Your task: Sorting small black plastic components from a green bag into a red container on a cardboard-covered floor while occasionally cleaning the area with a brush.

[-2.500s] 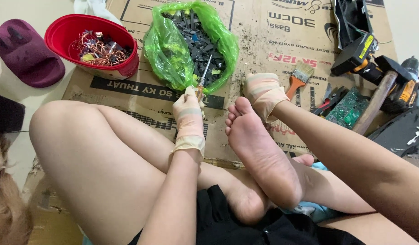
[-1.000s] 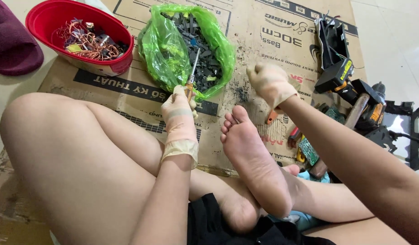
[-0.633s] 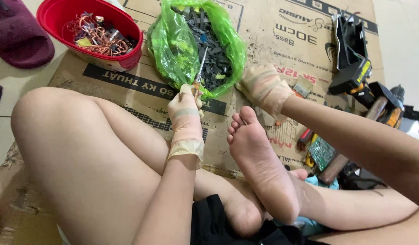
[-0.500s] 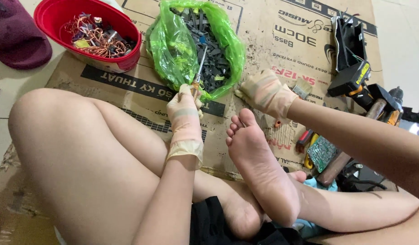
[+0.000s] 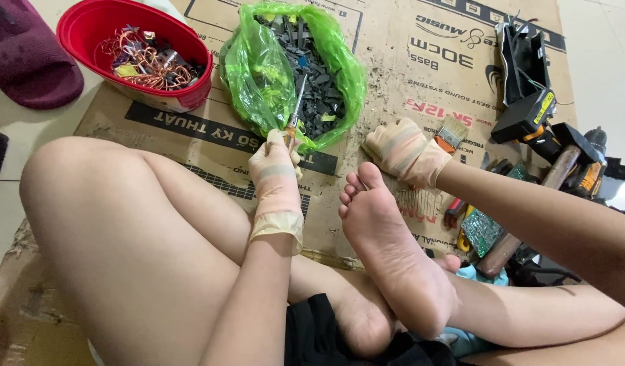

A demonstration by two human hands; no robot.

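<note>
Your pale beige gloves (image 5: 277, 177), a red bowl (image 5: 95, 27) of copper wire (image 5: 150, 64), a bright green bag (image 5: 258, 68), a maroon slipper (image 5: 28, 57), brown cardboard (image 5: 393, 41).

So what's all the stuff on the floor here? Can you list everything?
Cardboard sheet: one, brown, flat under everything.
Plastic bag: one, green, open, top middle, holding dark grey bits.
Screwdriver: one, thin shaft, pointing into the bag.
Bowl: one, red, top left, holding copper wire scraps.
Slipper: one, maroon, far left.
Small brush: one, orange handle, beside the right hand.
Hammer: one, wooden handle, right.
Circuit board: one, green, right.
Left hand: gloved, beige, gripping the screwdriver.
Right hand: gloved, beige, resting on the cardboard.
Foot: bare, centre.
</note>
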